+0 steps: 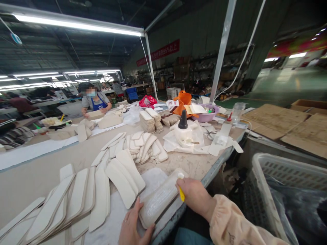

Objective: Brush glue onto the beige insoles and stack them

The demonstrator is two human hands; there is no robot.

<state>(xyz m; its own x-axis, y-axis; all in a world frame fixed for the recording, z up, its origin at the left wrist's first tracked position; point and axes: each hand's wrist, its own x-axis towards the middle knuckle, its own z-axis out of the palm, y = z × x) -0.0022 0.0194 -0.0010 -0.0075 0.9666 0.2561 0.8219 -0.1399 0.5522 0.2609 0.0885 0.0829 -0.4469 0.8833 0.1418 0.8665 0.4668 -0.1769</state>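
My left hand lies flat with fingers stretched, pressing the near end of a long pale insole piece coated in glossy glue at the table's front edge. My right hand is closed around a yellow-handled brush, its white tip at the piece's far end. Rows of the same cream pieces are fanned out to the left, and more lie farther back. A white glue bottle with a black cone cap stands on white sheets beyond.
Stacks of pieces, a purple bowl, scissors and a clear jar sit at the table's far end. A white plastic basket stands on the right beside flattened cardboard. A co-worker in a blue apron works at the far left.
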